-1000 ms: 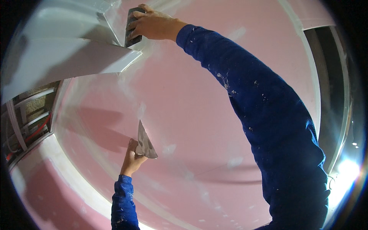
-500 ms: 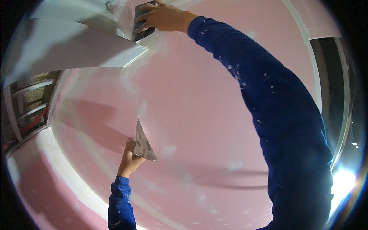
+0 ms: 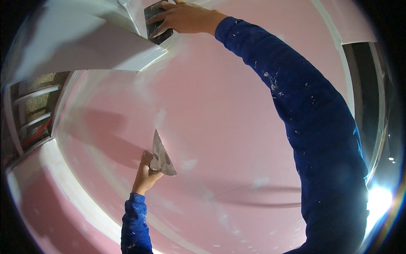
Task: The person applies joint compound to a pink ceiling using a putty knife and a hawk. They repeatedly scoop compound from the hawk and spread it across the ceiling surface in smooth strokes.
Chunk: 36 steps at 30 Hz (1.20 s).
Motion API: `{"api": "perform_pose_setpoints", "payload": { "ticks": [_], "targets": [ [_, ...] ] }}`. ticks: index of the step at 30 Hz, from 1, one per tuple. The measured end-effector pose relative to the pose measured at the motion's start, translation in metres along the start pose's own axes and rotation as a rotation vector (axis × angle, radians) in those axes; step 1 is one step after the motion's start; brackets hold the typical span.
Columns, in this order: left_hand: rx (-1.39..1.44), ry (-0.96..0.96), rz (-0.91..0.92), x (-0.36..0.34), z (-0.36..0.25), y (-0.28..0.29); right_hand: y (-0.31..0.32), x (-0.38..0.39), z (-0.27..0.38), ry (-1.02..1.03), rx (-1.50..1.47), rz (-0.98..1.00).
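My right hand (image 3: 190, 19) is raised to the top of the view, fingers spread over the back of a dark rectangular sanding block (image 3: 163, 38). The block lies against the white-coated corner where the pale boxed-out panel (image 3: 127, 53) meets the pink plasterboard (image 3: 228, 110); its upper end is cut off by the picture edge. Lower left, my left hand (image 3: 145, 175) is closed round the handle of a wide putty knife (image 3: 160, 154). The knife's smeared metal blade points up and stands apart from the board, as far as I can tell.
A framed opening (image 3: 40, 99) with metal studs and a red cable lies at the left. Dark, long recess (image 3: 361, 80) runs along the right. A bright lamp (image 3: 379, 205) glares at lower right. White filler patches (image 3: 188, 164) and seams mark the pink board.
The view has shifted slightly. My right hand has slid the sanding block a little left relative to the panel corner. My left hand keeps its grip on the putty knife.
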<state>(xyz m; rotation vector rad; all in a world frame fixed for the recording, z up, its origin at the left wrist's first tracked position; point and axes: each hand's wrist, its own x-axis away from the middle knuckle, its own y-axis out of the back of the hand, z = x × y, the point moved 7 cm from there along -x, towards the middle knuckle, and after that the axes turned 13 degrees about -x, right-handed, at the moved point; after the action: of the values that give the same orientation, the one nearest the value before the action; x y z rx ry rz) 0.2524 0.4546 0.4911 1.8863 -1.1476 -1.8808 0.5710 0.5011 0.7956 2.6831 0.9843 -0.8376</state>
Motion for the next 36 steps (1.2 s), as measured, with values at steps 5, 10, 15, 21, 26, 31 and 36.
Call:
{"api": "perform_pose_setpoints", "payload": {
  "ticks": [5, 10, 15, 21, 26, 31, 36],
  "targets": [
    [0.018, -0.001, -0.009, 0.000, 0.000, 0.000, -0.002, -0.013, 0.000, 0.043, 0.044, 0.006],
    [0.048, 0.008, -0.001, -0.002, -0.001, -0.001, -0.005, -0.013, -0.006, 0.061, 0.133, 0.030],
    [-0.010, -0.009, 0.010, -0.004, -0.002, 0.000, -0.021, -0.015, -0.017, 0.018, 0.117, 0.158],
    [0.037, 0.034, -0.008, -0.001, 0.002, -0.002, -0.011, -0.007, -0.019, -0.056, 0.019, 0.085],
    [-0.053, -0.014, -0.017, -0.004, 0.005, -0.002, 0.000, 0.033, 0.000, -0.229, 0.039, 0.194],
    [-0.076, -0.051, 0.002, -0.005, 0.003, 0.000, 0.012, 0.070, 0.036, -0.366, 0.309, 0.197],
    [-0.088, -0.047, 0.030, -0.005, -0.006, 0.003, 0.029, 0.102, 0.056, -0.400, 0.289, 0.198]
  ]
}}
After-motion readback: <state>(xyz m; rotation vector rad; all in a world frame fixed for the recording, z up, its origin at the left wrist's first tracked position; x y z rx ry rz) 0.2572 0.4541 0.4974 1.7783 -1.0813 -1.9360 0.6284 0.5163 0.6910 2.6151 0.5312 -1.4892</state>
